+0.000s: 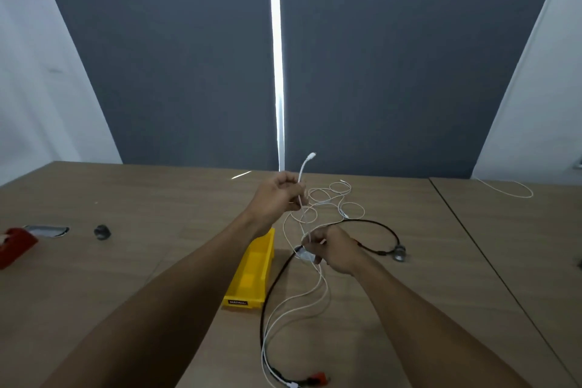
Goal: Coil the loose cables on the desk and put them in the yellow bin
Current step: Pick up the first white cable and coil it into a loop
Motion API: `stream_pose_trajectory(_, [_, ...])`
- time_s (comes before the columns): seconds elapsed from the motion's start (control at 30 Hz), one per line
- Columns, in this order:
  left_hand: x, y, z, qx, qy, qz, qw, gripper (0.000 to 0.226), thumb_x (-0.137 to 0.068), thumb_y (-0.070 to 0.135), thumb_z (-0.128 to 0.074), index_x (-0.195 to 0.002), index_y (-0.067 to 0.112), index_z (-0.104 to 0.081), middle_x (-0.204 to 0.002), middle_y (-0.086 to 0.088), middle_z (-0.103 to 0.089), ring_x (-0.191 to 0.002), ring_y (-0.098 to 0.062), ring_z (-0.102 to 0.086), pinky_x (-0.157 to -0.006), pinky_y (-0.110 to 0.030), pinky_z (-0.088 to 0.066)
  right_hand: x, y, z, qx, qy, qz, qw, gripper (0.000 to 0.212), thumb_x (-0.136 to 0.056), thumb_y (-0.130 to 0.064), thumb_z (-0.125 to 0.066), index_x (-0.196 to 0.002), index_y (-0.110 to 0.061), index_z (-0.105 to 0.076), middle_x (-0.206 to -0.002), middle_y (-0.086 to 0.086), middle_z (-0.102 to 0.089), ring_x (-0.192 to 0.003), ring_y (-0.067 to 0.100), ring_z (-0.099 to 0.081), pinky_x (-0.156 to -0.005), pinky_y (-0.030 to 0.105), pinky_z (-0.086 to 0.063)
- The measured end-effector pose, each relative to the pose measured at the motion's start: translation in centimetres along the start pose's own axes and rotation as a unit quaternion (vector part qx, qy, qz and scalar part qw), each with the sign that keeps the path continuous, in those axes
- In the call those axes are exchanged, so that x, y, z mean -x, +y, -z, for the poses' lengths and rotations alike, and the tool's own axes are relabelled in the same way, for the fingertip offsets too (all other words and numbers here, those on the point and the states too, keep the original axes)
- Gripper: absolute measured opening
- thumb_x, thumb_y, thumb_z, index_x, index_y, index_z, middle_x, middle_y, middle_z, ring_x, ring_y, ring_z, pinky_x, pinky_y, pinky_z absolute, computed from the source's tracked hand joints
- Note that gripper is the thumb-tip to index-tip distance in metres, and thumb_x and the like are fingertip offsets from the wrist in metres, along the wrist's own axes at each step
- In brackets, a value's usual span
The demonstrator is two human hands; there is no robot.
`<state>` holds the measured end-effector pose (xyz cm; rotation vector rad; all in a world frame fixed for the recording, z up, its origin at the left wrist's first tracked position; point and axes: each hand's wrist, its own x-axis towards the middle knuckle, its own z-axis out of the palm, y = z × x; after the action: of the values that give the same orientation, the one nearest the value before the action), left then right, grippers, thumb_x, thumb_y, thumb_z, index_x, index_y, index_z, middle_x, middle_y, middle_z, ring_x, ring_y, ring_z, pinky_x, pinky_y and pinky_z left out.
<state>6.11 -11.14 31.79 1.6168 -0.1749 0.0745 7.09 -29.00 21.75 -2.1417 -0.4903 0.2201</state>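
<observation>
My left hand point(277, 195) grips a thin white cable point(301, 178) near its end, and the plug sticks up above the fist. My right hand point(333, 250) pinches the same white cable lower down, just right of the yellow bin point(252, 274). More white cable lies in loose loops point(338, 201) behind my hands and trails toward me on the desk. A black cable point(271, 287) curves under my right hand, from a round metal end point(398, 253) to red connectors point(318, 378) at the near edge. The bin looks empty.
Another white cable point(510, 189) lies on the adjoining desk at the far right. On the left are a red object point(14, 244), a metal grommet point(47, 230) and a small dark round item point(102, 231). A seam point(472, 246) divides the two desks.
</observation>
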Motion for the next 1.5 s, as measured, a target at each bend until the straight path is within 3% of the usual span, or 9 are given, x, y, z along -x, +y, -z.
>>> stream_pose_trajectory(0.1, [-1.1, 2.0, 0.8, 0.092, 0.012, 0.025, 0.995, 0.010, -0.101, 0.012, -0.057, -0.092, 0.007, -0.058, -0.070, -0.008, -0.060, -0.061, -0.021, -0.061, -0.067, -0.039, -0.056, -0.5, 1.8, -0.4, 0.060, -0.014, -0.011, 0.998, 0.031, -0.097, -0.007, -0.066, -0.067, -0.013, -0.066, -0.070, -0.009, -0.068, -0.057, 0.015, -0.070, -0.067, 0.032, -0.052])
stream_pose_trajectory(0.2, [-2.1, 4.1, 1.6, 0.161, 0.021, 0.045, 0.986, 0.021, -0.098, 0.016, -0.050, -0.078, 0.014, -0.051, -0.066, -0.003, -0.044, -0.049, -0.015, -0.038, -0.051, -0.028, -0.032, -0.9, 2.7, -0.9, 0.097, -0.019, -0.010, 0.995, 0.032, -0.097, -0.006, -0.065, -0.069, 0.005, -0.054, -0.067, -0.007, -0.059, -0.059, 0.020, -0.074, -0.064, 0.035, -0.054])
stream_pose_trajectory(0.37, [-2.8, 5.0, 3.3, 0.151, 0.004, 0.055, 0.987, 0.027, -0.098, 0.019, -0.049, -0.070, 0.018, -0.046, -0.061, 0.002, -0.023, -0.044, -0.009, -0.014, -0.045, -0.025, -0.007, -2.7, 2.4, -0.8, 0.124, -0.033, -0.015, 0.992, 0.024, -0.088, -0.022, -0.065, -0.064, -0.023, -0.063, -0.075, -0.005, -0.066, -0.067, 0.028, -0.073, -0.068, 0.053, -0.062])
stream_pose_trajectory(0.57, [-3.1, 7.3, 6.0, 0.191, -0.044, 0.072, 0.978, 0.030, -0.097, 0.025, -0.045, -0.067, 0.021, -0.040, -0.052, 0.007, -0.020, -0.038, -0.007, -0.013, -0.040, -0.022, -0.006, -3.3, 1.4, 0.0, 0.335, -0.103, -0.075, 0.934, 0.017, -0.098, -0.019, -0.058, -0.100, -0.009, -0.072, -0.107, 0.013, -0.071, -0.093, 0.030, -0.067, -0.079, 0.032, -0.051])
stream_pose_trajectory(0.77, [-2.4, 5.6, 8.7, 0.108, -0.061, 0.138, 0.983, 0.038, -0.095, 0.026, -0.042, -0.060, 0.025, -0.029, -0.049, 0.006, -0.021, -0.038, -0.009, -0.013, -0.041, -0.021, -0.006, -5.4, 0.5, 1.5, 0.353, -0.094, -0.056, 0.929, 0.037, -0.092, 0.003, -0.059, -0.066, -0.023, -0.054, -0.071, 0.000, -0.060, -0.065, 0.016, -0.053, -0.059, 0.025, -0.040])
stream_pose_trajectory(0.87, [-1.9, 3.9, 9.5, 0.065, -0.071, 0.172, 0.980, 0.041, -0.094, 0.025, -0.043, -0.055, 0.024, -0.029, -0.048, 0.006, -0.020, -0.039, -0.008, -0.012, -0.042, -0.021, -0.004, -6.5, -0.9, 2.3, 0.361, -0.069, -0.047, 0.929, 0.027, -0.090, 0.000, -0.060, -0.067, -0.015, -0.063, -0.078, 0.010, -0.069, -0.075, 0.027, -0.068, -0.068, 0.033, -0.052])
stream_pose_trajectory(1.2, [-1.2, 0.6, 10.8, -0.081, -0.076, 0.204, 0.973, 0.042, -0.101, 0.033, -0.048, -0.061, 0.022, -0.041, -0.056, 0.003, -0.026, -0.047, -0.012, -0.016, -0.048, -0.028, -0.012, -7.3, -5.1, 4.9, 0.363, 0.052, -0.006, 0.930, 0.046, -0.088, -0.045, -0.080, -0.057, -0.021, -0.056, -0.052, -0.003, -0.061, -0.058, 0.019, -0.064, -0.066, 0.034, -0.052])
stream_pose_trajectory(1.37, [-1.5, -2.4, 9.8, -0.088, 0.007, 0.203, 0.975, 0.038, -0.108, 0.038, -0.041, -0.084, 0.013, -0.055, -0.074, -0.013, -0.070, -0.050, -0.014, -0.045, -0.049, -0.027, -0.028, -7.7, -6.4, 4.8, 0.289, 0.103, 0.061, 0.950, 0.046, -0.085, -0.048, -0.082, -0.062, -0.014, -0.062, -0.060, 0.001, -0.064, -0.055, 0.020, -0.061, -0.063, 0.037, -0.052])
stream_pose_trajectory(1.5, [-2.0, -4.2, 7.8, -0.014, 0.086, 0.193, 0.977, 0.041, -0.109, 0.033, -0.042, -0.099, 0.000, -0.064, -0.094, -0.021, -0.073, -0.059, -0.016, -0.064, -0.053, -0.027, -0.036, -7.3, -7.7, 4.5, 0.270, 0.101, 0.119, 0.950, 0.045, -0.085, -0.048, -0.081, -0.063, -0.013, -0.064, -0.061, 0.004, -0.064, -0.056, 0.021, -0.063, -0.061, 0.039, -0.055])
